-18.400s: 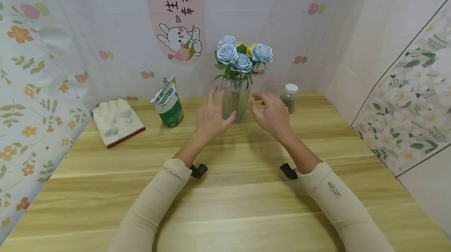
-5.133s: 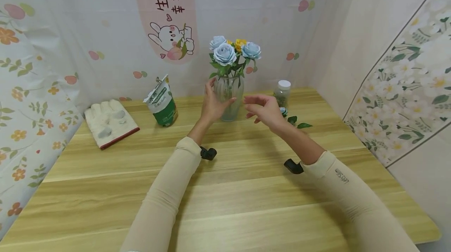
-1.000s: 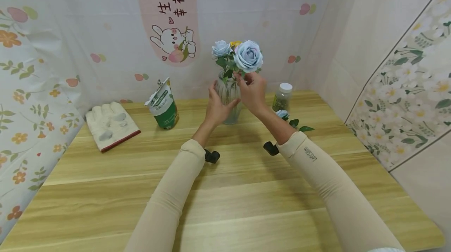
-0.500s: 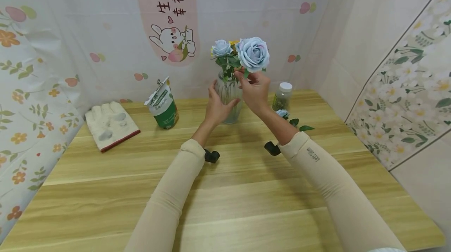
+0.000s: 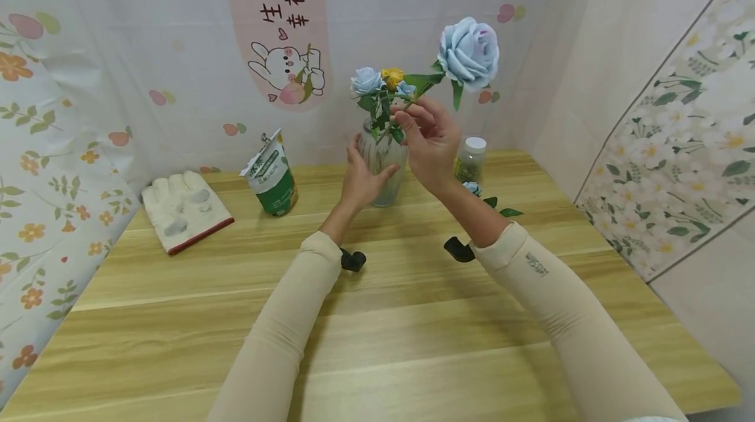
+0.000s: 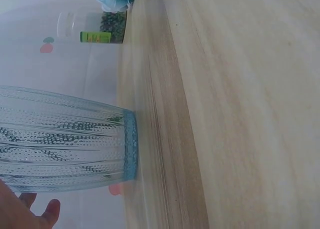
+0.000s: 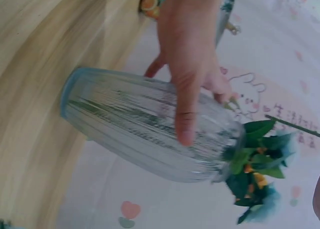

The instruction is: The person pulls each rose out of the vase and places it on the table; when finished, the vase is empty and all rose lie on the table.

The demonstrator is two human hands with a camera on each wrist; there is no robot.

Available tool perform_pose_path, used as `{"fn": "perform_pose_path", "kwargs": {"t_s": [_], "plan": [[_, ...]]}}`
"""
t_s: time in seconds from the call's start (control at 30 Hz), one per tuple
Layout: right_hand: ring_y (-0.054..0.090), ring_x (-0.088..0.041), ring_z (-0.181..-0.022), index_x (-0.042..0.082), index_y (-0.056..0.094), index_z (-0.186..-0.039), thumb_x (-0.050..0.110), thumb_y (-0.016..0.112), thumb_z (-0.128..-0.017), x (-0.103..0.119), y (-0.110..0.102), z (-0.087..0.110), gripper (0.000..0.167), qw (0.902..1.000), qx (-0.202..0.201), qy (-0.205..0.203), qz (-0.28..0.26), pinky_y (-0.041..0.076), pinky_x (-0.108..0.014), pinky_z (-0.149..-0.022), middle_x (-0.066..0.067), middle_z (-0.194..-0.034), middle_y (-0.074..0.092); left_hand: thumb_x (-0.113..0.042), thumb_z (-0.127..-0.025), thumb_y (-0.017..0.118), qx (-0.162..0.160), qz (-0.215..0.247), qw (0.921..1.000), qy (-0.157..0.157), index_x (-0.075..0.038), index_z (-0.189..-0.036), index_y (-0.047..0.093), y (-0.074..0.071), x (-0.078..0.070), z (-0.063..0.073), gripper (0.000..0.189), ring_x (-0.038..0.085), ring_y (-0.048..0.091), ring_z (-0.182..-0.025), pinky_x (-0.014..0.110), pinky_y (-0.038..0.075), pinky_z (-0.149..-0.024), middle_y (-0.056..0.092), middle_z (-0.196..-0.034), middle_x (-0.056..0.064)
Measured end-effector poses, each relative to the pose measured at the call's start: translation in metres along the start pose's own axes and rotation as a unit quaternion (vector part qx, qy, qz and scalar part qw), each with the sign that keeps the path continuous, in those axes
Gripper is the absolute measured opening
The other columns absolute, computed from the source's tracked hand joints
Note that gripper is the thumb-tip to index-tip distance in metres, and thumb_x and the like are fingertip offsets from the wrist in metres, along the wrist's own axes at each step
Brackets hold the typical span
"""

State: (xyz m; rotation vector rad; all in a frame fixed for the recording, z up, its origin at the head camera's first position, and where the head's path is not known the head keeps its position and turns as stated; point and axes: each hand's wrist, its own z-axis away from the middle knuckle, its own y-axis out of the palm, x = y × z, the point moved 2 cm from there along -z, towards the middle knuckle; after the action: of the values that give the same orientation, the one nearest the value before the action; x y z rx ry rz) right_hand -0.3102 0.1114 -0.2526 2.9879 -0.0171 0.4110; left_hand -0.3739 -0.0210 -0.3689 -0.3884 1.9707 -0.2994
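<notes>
Left hand is gripping glass vase, far centre. Right hand is pinching blue rose, stem looking clear. Loose rose is lying right; more flowers are standing inside.

The head view is bright, with shine and soft shadows on the table. The wrist views are duller; the right one's flowers look fuzzy.

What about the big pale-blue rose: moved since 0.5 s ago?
Yes, the big pale-blue rose is higher and further right against the white printed rabbit.
</notes>
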Motion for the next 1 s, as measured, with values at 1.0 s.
{"fn": "perform_pose_path", "kwargs": {"t_s": [1.0], "plan": [[0.072, -0.018, -0.071, -0.007, 0.058, -0.121, -0.011, 0.069, -0.086, 0.071, -0.062, 0.017, 0.037, 0.9949, 0.066, 0.076, -0.008, 0.047, -0.023, -0.047, -0.006, -0.096, 0.076, -0.044, -0.083, 0.079, -0.002, -0.010, 0.9999, 0.008, -0.013, -0.155, 0.007, 0.000, -0.001, 0.001, 0.106, 0.032, 0.029, -0.145, 0.044, 0.029, -0.115, 0.024, -0.159, 0.018]]}}
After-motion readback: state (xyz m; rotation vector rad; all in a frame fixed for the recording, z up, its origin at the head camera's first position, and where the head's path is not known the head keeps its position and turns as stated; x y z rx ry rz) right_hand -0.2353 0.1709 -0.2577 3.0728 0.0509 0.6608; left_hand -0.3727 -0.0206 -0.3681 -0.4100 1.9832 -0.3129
